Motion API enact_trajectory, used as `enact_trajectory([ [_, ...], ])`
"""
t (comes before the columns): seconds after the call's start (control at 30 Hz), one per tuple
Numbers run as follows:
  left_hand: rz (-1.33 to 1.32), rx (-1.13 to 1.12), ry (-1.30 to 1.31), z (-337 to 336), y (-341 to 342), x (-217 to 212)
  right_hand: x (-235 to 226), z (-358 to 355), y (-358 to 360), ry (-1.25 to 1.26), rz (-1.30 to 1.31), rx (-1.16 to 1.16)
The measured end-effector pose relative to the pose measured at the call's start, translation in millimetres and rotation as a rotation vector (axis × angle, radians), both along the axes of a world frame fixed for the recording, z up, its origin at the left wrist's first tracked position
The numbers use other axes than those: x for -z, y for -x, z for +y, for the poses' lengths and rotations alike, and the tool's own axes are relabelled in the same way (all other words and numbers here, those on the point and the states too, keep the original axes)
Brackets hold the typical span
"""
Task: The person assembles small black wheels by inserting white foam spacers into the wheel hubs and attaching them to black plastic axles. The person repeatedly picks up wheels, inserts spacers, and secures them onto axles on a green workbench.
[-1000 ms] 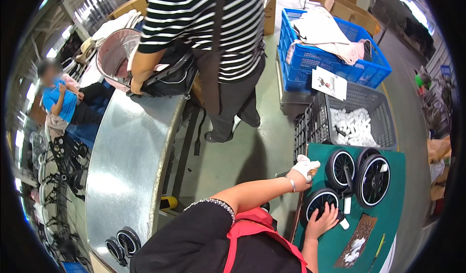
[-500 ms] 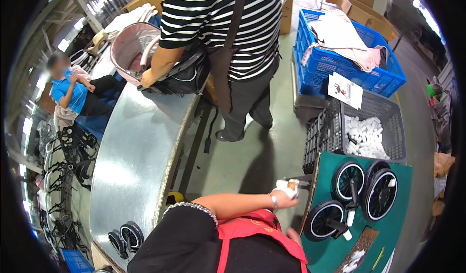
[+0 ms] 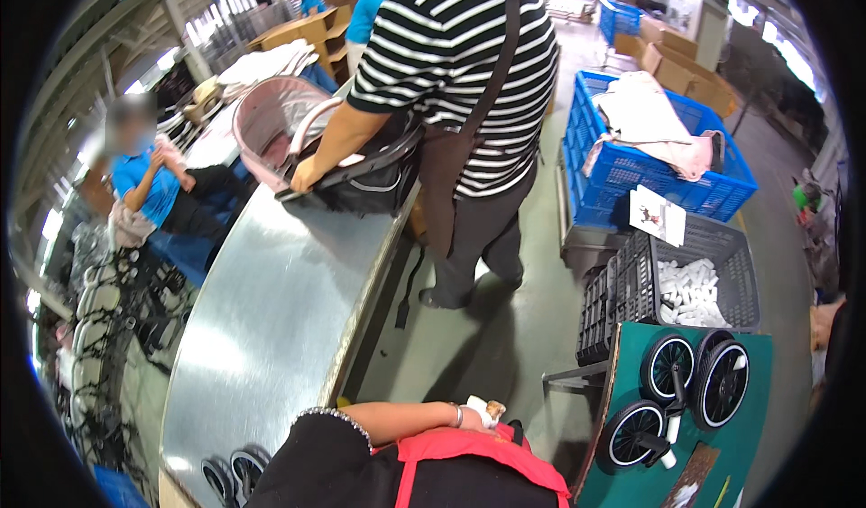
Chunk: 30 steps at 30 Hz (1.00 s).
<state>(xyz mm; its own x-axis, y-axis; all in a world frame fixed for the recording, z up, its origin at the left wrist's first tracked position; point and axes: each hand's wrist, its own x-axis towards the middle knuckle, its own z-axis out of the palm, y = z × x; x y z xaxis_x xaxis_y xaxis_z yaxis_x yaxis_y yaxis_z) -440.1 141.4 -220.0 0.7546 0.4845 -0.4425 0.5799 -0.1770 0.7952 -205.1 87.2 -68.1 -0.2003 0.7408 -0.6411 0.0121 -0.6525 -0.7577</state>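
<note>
My left hand [image 3: 477, 416] is bent across the front of my red apron [image 3: 478, 449], with a band round the wrist. White, brown-marked material [image 3: 488, 409] covers or lies at its fingers; I cannot tell whether it is worn or held. A small dark thing [image 3: 517, 431] shows beside that hand, too little to name. My right hand is out of view. To the right, on a green-topped table [image 3: 622, 364], lie black stroller wheels [image 3: 668, 366] with white rings, some joined to black and white fittings.
A metal-topped bench [image 3: 271, 282] runs along the left, with small wheels [image 3: 246, 467] at its near end. Beyond it a person in a striped shirt [image 3: 469, 66] handles a pink-and-black carrycot [image 3: 280, 124]. Grey [image 3: 735, 278] and blue crates [image 3: 667, 170] stand at right.
My left hand has drawn back from near the green table to my apron. Part of my right hand has gone from view. The view has shifted, and everything sits lower.
</note>
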Motion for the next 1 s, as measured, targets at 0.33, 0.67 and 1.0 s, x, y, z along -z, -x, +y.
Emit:
enact_trajectory([
  [0.33,-0.134,0.092,0.42,-12.0,94.4,-85.7,-9.2,-102.9,77.6,0.152,0.011,0.482],
  [0.67,0.018,0.203,0.532,-8.7,83.0,-60.6,19.2,-307.0,114.4,0.135,0.289,0.846],
  [1.0,0.363,0.466,-0.463,-93.0,-51.9,1.0,65.2,-488.6,132.0,0.005,0.384,1.141],
])
